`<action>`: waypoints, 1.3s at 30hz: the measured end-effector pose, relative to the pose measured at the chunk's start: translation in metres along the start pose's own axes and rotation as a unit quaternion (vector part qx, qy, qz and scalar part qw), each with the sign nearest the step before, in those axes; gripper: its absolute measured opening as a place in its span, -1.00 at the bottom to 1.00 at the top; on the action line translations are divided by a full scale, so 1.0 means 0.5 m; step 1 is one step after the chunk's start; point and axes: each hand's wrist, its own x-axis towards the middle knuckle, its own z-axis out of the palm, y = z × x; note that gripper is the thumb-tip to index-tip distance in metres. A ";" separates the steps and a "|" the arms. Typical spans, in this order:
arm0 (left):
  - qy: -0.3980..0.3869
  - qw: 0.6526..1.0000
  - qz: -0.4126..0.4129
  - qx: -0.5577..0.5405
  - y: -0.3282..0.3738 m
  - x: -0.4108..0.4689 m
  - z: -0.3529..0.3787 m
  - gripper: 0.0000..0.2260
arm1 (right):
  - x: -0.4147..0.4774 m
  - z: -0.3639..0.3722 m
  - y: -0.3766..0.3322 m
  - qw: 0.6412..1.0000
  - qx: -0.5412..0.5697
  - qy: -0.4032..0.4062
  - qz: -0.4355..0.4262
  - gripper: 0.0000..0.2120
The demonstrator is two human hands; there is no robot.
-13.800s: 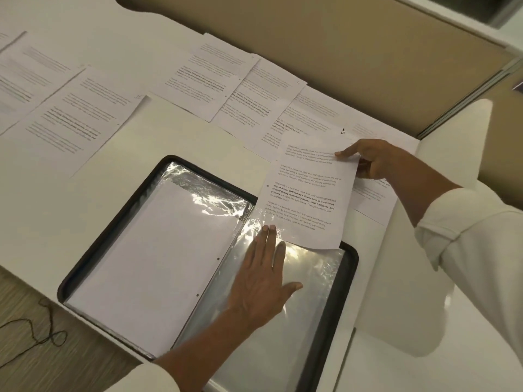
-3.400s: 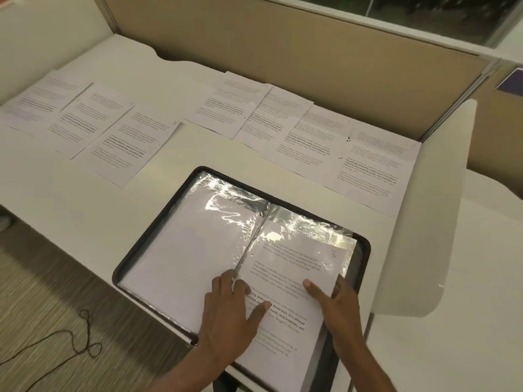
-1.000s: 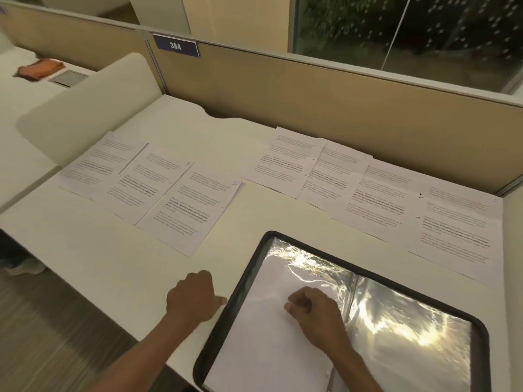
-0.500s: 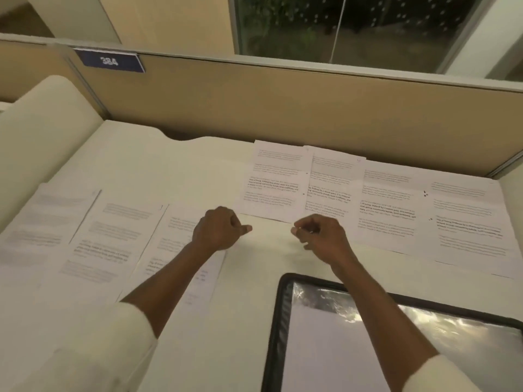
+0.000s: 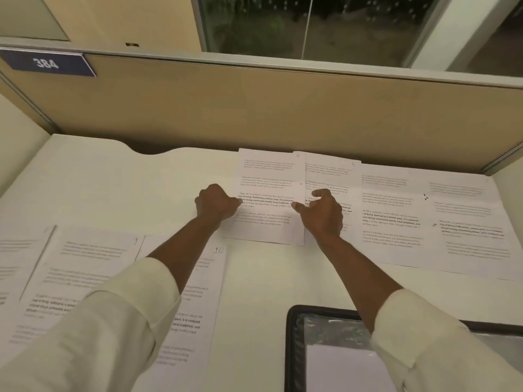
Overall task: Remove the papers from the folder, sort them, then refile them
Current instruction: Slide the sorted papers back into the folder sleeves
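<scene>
Left hand pinches the left edge of sheet 4 while the right hand, half-curled, presses nearby; thin, limp paper likely lifts best by its edges.

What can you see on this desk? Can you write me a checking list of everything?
Surface: white desk, mostly covered with paper.
Job's things: four printed pages in a row at the back, the sheet marked 4 overlapping the sheet marked 5; more pages at the near left, one marked 10; open black folder with shiny plastic sleeves at the near right.
Clutter: nothing seen.
Hands: left hand closed at the left edge of sheet 4; right hand loosely curled over the seam of sheets 4 and 5; whether either grips paper is unclear.
Cables: nothing seen.
Surroundings: tan divider with a sign reading 384, dark window behind.
</scene>
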 end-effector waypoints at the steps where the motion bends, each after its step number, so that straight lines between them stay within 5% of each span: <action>1: 0.000 1.000 -0.012 -0.016 0.005 0.010 0.007 -0.52 | 0.006 0.007 -0.002 1.000 -0.007 0.000 0.009 -0.38; 12: -0.056 0.969 -0.143 -0.195 0.028 0.069 0.032 -0.59 | 0.028 0.033 -0.003 0.998 0.012 0.002 0.063 -0.49; 23: -0.101 0.939 -0.154 -0.289 0.017 0.072 0.039 -0.62 | 0.032 0.011 0.027 0.983 0.177 -0.024 0.047 -0.79; 26: -0.080 0.941 -0.141 -0.295 0.035 0.034 0.020 -0.62 | 0.019 -0.025 0.047 0.971 0.233 -0.044 0.042 -0.79; 31: -0.155 0.931 -0.089 -0.317 0.060 -0.086 -0.028 -0.71 | -0.061 -0.114 0.073 0.940 0.329 -0.078 0.048 -0.74; 39: -0.225 0.922 -0.070 -0.307 -0.015 -0.311 -0.022 -0.86 | -0.262 -0.208 0.202 0.925 0.348 -0.132 0.074 -0.72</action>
